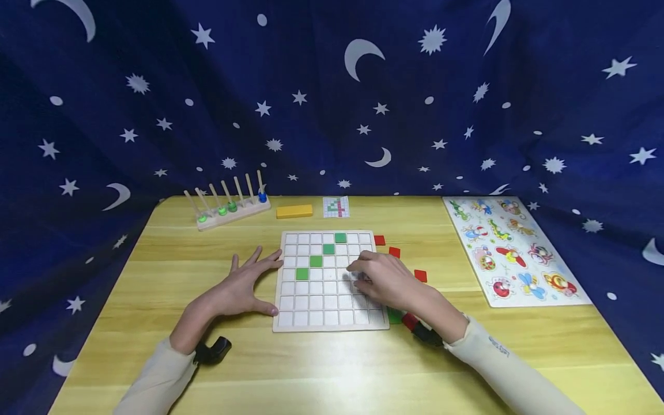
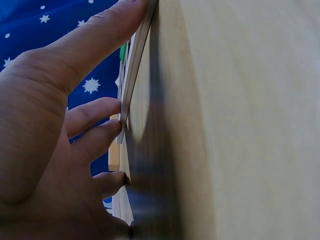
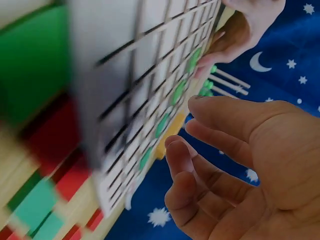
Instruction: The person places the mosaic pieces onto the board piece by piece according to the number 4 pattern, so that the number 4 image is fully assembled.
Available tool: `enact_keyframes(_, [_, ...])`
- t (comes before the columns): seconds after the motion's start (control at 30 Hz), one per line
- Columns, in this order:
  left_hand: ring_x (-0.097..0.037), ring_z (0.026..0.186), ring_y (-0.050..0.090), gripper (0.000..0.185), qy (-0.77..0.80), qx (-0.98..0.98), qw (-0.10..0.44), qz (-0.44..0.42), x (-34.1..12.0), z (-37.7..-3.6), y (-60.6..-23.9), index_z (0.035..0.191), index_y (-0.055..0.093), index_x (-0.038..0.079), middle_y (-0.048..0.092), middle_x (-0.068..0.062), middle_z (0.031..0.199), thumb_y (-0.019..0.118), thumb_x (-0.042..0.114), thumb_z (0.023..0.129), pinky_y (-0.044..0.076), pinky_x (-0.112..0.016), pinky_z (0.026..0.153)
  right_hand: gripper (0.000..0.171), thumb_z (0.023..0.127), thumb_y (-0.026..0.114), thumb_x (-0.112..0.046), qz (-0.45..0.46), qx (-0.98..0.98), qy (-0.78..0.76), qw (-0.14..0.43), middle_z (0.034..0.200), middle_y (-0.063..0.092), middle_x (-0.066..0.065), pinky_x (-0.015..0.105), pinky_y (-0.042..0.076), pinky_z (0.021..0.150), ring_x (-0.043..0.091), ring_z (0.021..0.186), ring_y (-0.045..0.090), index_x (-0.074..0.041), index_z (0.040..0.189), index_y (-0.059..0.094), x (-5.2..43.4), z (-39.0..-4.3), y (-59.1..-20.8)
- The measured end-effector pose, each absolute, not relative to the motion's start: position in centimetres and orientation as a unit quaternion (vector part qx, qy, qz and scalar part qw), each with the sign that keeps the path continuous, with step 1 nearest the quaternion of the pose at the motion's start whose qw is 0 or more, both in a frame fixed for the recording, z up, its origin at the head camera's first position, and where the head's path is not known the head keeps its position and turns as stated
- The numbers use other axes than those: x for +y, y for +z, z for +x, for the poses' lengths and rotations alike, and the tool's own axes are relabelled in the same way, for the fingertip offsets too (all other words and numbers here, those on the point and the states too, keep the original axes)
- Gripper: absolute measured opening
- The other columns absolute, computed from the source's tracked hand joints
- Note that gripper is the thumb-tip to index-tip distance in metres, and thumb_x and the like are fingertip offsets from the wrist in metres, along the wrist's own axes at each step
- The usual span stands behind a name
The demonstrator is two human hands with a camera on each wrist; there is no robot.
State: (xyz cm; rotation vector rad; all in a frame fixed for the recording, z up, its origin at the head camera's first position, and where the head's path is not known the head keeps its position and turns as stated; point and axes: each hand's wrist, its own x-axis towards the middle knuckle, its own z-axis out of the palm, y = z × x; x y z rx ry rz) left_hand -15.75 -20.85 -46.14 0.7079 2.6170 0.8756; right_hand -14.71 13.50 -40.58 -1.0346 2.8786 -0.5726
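Note:
A white grid board (image 1: pixel 332 300) lies in the middle of the wooden table (image 1: pixel 332 369), with several green tiles (image 1: pixel 316 260) set in a diagonal. My left hand (image 1: pixel 254 276) lies flat with fingers spread, the fingertips (image 2: pixel 117 107) touching the board's left edge (image 2: pixel 134 70). My right hand (image 1: pixel 381 279) hovers over the board's right side with fingers loosely curved; the right wrist view shows this hand (image 3: pixel 235 150) holding nothing, beside the board (image 3: pixel 150 75). Loose red tiles (image 1: pixel 420 276) and one green tile (image 1: pixel 395 316) lie just right of the board.
A wooden peg rack (image 1: pixel 228 204) with green and blue beads, a yellow block (image 1: pixel 294 211) and a small pattern card (image 1: pixel 336 207) sit at the table's back. An animal peg puzzle (image 1: pixel 513 248) lies at the right. A blue star-print cloth (image 1: pixel 332 86) surrounds the table.

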Motion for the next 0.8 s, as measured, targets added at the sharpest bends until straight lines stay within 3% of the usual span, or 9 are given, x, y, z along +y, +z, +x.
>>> enact_keyframes(0.53, [-0.038, 0.151, 0.0, 0.105, 0.306, 0.907, 0.131, 0.258, -21.2, -16.3, -45.7, 0.151, 0.045, 0.013, 0.022, 0.0, 0.165, 0.091, 0.05, 0.065, -0.014, -0.071, 0.109, 0.021, 0.083, 0.079, -0.007, -0.283, 0.943, -0.173, -0.023, 0.096, 0.069, 0.003, 0.031, 0.049, 0.06, 0.014, 0.071, 0.059, -0.008, 0.104, 0.077, 20.2, -14.0, -41.5])
enact_keyframes(0.8, [-0.037, 0.151, -0.002, 0.104, 0.302, 0.907, 0.148, 0.254, -21.0, -16.2, -46.1, 0.151, 0.045, 0.014, 0.02, 0.002, 0.165, 0.091, 0.05, 0.066, -0.014, -0.07, 0.109, 0.022, 0.083, 0.08, -0.007, -0.249, 0.953, -0.172, -0.027, 0.093, 0.068, 0.002, 0.032, 0.046, 0.06, 0.013, 0.069, 0.055, -0.006, 0.104, 0.076, 22.1, -14.4, -42.3])
